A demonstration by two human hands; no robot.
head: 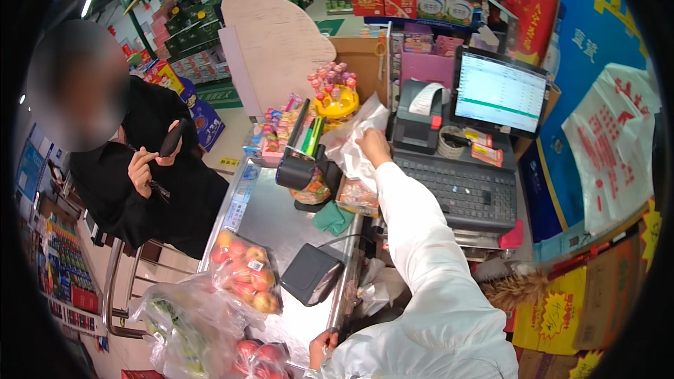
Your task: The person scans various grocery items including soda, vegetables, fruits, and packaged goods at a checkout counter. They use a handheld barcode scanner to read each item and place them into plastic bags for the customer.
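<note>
Stretched out across the counter, my right hand has its fingers closed on a white plastic bag, beside a candy display and a receipt printer. Low in the picture, my left hand lies at the edge of the metal checkout counter; its fingers are curled and partly hidden, so its grip is unclear. Nearest to it are a clear bag of red fruit and a dark box-shaped device with a cable. A labelled bag of apples lies farther left.
A bag of green vegetables sits at the counter's left. A black scanner-like stand, green cloth and lollipop holder stand ahead. Right are a keyboard and monitor. Across the counter, a person holds a phone.
</note>
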